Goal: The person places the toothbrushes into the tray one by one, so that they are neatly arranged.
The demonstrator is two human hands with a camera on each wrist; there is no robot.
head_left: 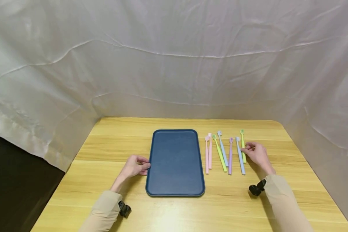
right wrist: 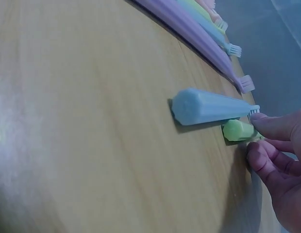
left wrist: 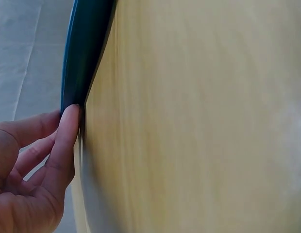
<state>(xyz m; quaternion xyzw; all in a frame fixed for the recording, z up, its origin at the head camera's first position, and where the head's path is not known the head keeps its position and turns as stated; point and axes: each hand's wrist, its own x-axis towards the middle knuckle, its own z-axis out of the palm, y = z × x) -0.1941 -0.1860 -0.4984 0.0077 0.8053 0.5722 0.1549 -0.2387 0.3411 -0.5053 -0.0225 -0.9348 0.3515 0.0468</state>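
Head view: pinching left rim of blue tray (head_left: pixel 175 162), frame centre, with left hand (head_left: pixel 136 166); right of frame, pinching rightmost green toothbrush (head_left: pixel 243 142) with right hand (head_left: pixel 258 154), beside blue toothbrush (head_left: pixel 240 158) on bench (head_left: pixel 220 206)

1. Rectangular navy-blue tray (head_left: pixel 175 164): one plain dark colour.
2. Two slim pink toothbrushes (head_left: pixel 207 158): solid pastel handles.
3. Two slim yellow-green toothbrushes (head_left: pixel 220 155): lime handles, deeper green heads.
4. Two slim light-blue toothbrushes (head_left: pixel 241 161): plain pastel.
5. One slim purple toothbrush (head_left: pixel 230 158): lilac, bristles paler.
6. Yellow-tan wooden tabletop (head_left: pixel 119 135): streaked grain.
7. Silvery-grey cloth drape (head_left: pixel 162 80): pale crease lines.
8. Beige fabric sleeves (head_left: pixel 284 199): plain.
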